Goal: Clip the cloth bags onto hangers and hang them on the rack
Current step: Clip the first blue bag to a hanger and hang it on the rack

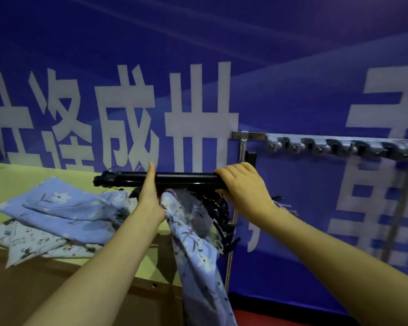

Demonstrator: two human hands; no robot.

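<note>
Hanger (pixel 181 178): one, black, held level.
Right hand (pixel 243 184): clasps its right end.
Left hand (pixel 150 191): fingers straight, pressed across its middle.
Hanging bag (pixel 193 243): one, beneath it.
Piled bags (pixel 57 208): about three (overlapping), lower left.

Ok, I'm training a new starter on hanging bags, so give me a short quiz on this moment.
1. True or false: the hanger already hangs on the rack.
2. Which hand grips the hanger's end nearer the rack?
3. Fill in: the spare bags lie on the ____.
Key: 1 false, it is held left of the rack; 2 the right hand; 3 table.
</note>
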